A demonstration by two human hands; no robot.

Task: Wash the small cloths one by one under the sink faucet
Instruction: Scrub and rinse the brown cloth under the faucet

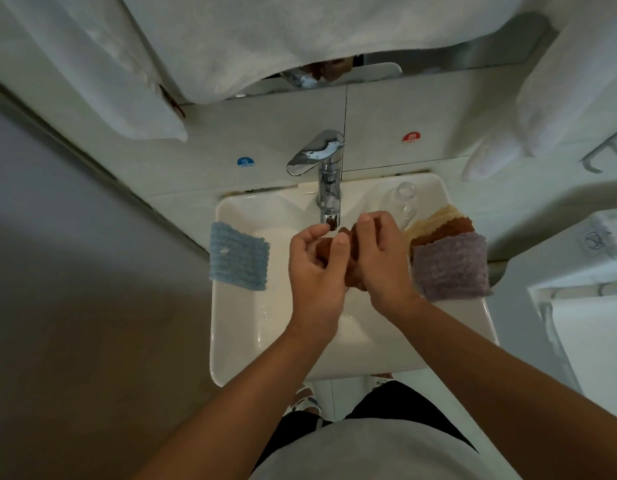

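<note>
A bunched brown cloth [352, 271] sits between my two hands, just below the chrome faucet [326, 174] spout and over the white sink [237, 341]. My left hand [315, 271] grips its left part with curled fingers. My right hand [381, 261] holds the right part, thumb up near the spout. A blue cloth [238, 257] hangs over the sink's left rim. On the right rim lies a stack of cloths: purple [450, 266] on top, rust-brown [442, 232] and cream [435, 216] under it. Any running water is too faint to tell.
A clear glass [402, 202] lies on the sink's back right corner. White towels [300, 39] hang above the faucet, and others hang at left and right [556, 109]. Blue cold [245, 162] and red hot [411, 137] stickers mark the tiled wall.
</note>
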